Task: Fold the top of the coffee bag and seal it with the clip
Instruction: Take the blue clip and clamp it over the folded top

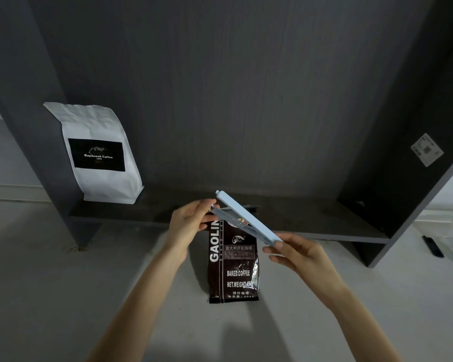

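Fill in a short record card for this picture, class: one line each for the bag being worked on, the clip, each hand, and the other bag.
Bag in work: dark coffee bag lying flat on the pale surface, print facing up
Clip: light blue clip, tilted, held over the bag's top, arms apart
Left hand: left hand grips the clip's far end
Right hand: right hand pinches the clip's near end
Other bag: white coffee bag, upright on the dark shelf

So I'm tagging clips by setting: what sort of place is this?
Probably a bare indoor room, not a fitted kitchen: a dark shelf unit holding a white coffee bag, and a pale floor-like surface.
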Available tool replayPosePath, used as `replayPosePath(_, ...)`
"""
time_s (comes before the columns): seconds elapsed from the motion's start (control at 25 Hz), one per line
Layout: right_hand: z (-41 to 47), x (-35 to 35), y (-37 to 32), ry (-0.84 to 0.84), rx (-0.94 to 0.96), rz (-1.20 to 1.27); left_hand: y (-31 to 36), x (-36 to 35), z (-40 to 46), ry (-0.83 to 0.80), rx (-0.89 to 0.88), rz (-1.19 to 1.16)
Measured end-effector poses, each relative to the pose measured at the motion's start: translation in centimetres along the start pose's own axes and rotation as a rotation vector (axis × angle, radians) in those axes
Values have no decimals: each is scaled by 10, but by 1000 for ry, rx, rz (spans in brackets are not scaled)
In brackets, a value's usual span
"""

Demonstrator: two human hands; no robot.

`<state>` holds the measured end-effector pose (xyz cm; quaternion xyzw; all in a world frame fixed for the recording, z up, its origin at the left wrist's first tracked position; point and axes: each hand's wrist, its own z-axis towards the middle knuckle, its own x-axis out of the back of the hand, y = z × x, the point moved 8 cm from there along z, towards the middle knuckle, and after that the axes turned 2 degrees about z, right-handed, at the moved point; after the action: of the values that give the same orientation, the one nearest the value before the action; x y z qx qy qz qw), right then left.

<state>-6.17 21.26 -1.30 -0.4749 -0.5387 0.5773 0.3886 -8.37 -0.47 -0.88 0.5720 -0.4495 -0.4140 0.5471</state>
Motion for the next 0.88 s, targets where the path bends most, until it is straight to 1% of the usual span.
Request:
replayPosePath(0.08,5,5,-5,41,15,37,0,4,7,55,-10,-42)
replayPosePath(0.12,7,9,-9,60,29,43,-1,7,13,80,-13,-24)
replayPosePath(0.2,9,16,-16,98,58,38,-5,8,28,99,18,98)
replayPosePath(0.24,10,20,-18,115,65,34,-10,5,34,82,59,161)
replayPosePath(0.36,9,25,-18,148,69,23,-26,-10,43,-40,161,256)
replayPosePath(0.64,4,33,-12,182,64,22,-45,-19,42,-110,159,322)
replayPosePath(0.76,0,38,-12,199,73,28,-53,-28,43,-155,209,341)
replayPosePath(0.88,-4,46,-11,224,75,32,-51,-34,40,-151,189,331)
